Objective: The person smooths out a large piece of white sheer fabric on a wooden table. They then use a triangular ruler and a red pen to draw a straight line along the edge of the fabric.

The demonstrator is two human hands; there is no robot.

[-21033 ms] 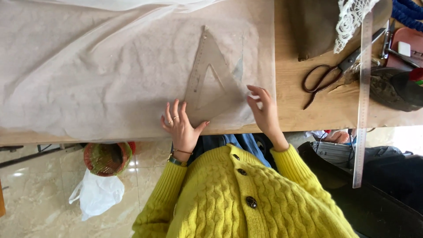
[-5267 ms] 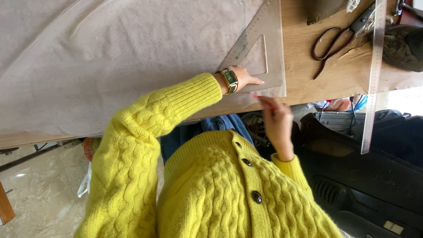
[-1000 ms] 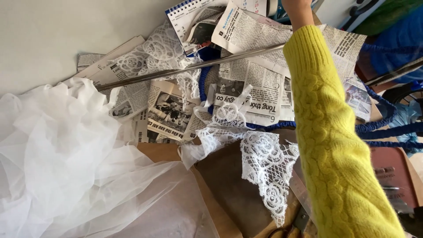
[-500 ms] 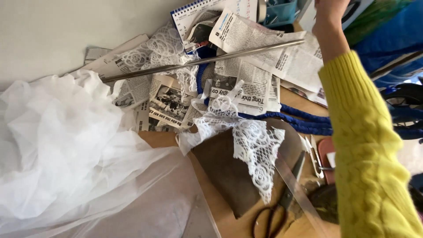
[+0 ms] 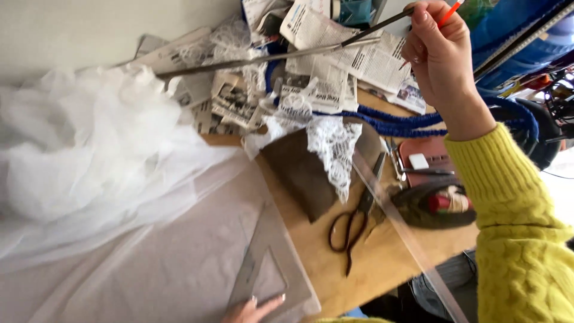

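Right hand (image 5: 441, 57) grips a pencil (image 5: 449, 13) upper right; left hand (image 5: 250, 310) lies flat on the set square (image 5: 272, 270); the paper (image 5: 149, 269) shows no lines yet.

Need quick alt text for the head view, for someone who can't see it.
The right hand, in a yellow sleeve, holds an orange pencil above piled newspapers. The left hand rests on a clear triangle ruler on pale paper, with black scissors beside it.

Under the left hand's fingers (image 5: 263, 305) a set square (image 5: 269, 272) lies on paper (image 5: 149, 269), scissors (image 5: 354, 222) and ruler (image 5: 406, 236) lie to their right on the table (image 5: 382, 263), and the right hand's fingers (image 5: 427, 30) pinch a pencil (image 5: 449, 12) over newspapers (image 5: 335, 60) behind.
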